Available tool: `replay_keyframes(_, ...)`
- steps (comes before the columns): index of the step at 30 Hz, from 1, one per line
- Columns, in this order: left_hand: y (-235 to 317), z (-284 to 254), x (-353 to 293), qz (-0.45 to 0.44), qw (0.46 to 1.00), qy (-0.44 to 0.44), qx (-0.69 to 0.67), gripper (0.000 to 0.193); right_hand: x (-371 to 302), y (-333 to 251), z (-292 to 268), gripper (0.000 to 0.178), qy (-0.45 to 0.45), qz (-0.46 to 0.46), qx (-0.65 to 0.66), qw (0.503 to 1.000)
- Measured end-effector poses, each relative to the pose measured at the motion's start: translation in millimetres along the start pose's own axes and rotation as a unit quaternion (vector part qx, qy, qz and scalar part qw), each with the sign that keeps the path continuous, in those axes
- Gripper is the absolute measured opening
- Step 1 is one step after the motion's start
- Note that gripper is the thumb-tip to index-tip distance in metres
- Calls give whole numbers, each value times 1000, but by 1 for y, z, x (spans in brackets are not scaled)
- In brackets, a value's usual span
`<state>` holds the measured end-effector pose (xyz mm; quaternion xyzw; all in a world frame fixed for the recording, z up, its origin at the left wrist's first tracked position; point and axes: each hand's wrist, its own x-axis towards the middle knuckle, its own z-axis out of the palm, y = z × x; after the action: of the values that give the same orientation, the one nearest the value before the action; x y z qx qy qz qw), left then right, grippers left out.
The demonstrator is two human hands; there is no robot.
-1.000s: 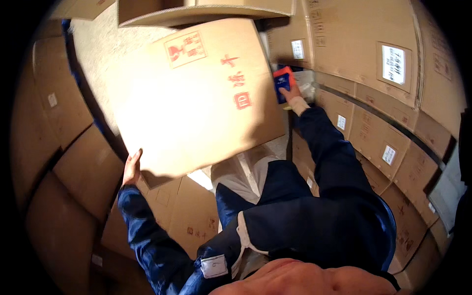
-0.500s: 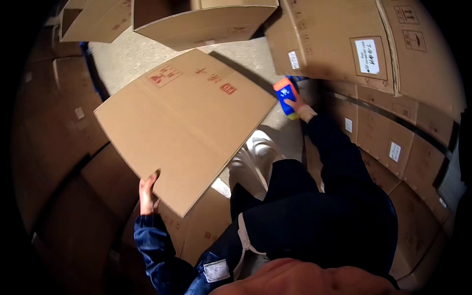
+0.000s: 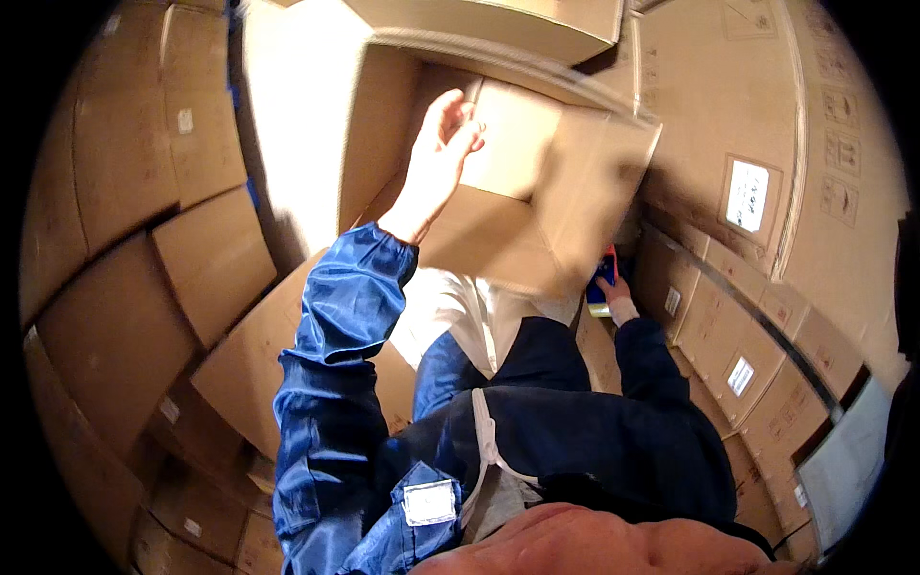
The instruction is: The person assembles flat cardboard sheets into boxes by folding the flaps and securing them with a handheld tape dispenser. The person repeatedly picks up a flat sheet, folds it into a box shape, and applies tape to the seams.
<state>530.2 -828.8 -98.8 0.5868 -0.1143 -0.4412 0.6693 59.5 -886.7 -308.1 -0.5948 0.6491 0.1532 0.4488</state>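
Observation:
An open cardboard box [image 3: 498,225] stands in front of my legs, its inside facing up and its bottom and walls showing. My left hand [image 3: 443,144] is over the box's opening, fingers loosely bent and apart, holding nothing. Low at the box's right side, my right hand [image 3: 616,287] is closed around a blue handheld item [image 3: 599,297] with orange and pale yellow parts. The box's near right corner partly hides this item, and its exact kind does not show.
Another cardboard box [image 3: 508,24] stands just beyond. Large labelled cartons [image 3: 714,115] rise on the right, with a row of strapped cartons [image 3: 738,335] below them. Stacked cartons [image 3: 125,153] line the left. A brightly lit floor strip [image 3: 287,125] lies between.
The broad cardboard face that my left hand held by its edge is gone from view; an open box interior shows instead. My left hand has let go and moved up and right. My right hand moved lower.

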Motion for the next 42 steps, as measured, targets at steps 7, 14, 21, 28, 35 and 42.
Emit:
replay_keyframes(7,-51,-93,-102,7,987,149,56,27,0,13,-11,50,-37,-25,-196,980)
replay_keyframes(14,-160,-167,-155,-102,947,292,91,25,47,9,-10,58,-147,8,-361,921)
replay_keyframes(21,-252,-267,-253,-114,846,492,172,27,112,1,8,68,-151,-56,-428,889)
replay_keyframes(28,-291,-358,-399,-184,672,599,394,41,150,-1,27,64,-124,-97,-482,862)
replay_keyframes(35,-242,-463,-554,-269,413,661,565,60,76,-77,94,62,-59,-163,-600,781)
replay_keyframes(42,-250,-495,-589,-229,504,607,570,59,15,-149,217,53,-83,-332,-519,783)
